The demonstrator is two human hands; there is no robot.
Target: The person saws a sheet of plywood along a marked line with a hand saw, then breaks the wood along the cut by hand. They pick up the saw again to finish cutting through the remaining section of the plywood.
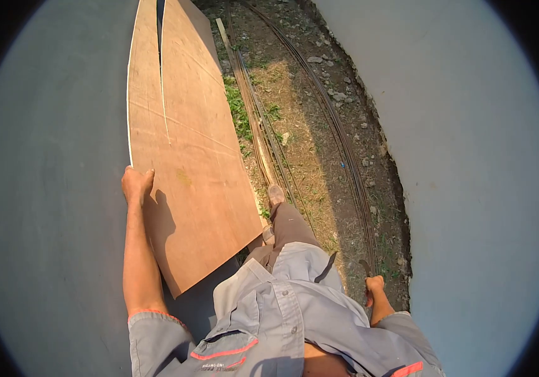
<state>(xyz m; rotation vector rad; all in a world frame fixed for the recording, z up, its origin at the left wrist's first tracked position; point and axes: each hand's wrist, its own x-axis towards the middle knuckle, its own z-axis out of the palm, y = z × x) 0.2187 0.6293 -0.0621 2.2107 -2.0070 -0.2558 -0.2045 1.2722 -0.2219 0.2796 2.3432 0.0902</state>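
Observation:
My left hand [137,184] is closed round the left edge of a large plywood sheet [200,169], with the thumb lying on its face. The sheet leans upright at my left. A long narrow slit runs down from its far end and thins to a line near the middle. Low at my right side, my right hand [375,284] is closed on a tool with a dark curved end [365,267]. A bit of red shows under the fist, and the tool's exact kind is not clear.
Grey walls stand on the left [49,188] and right [470,157]. Long thin rods [338,119] lie along the right wall's foot. More rods and a wooden strip [260,147] lie beside the plywood, close to my shoe [275,194]. Stones and weeds dot the ground.

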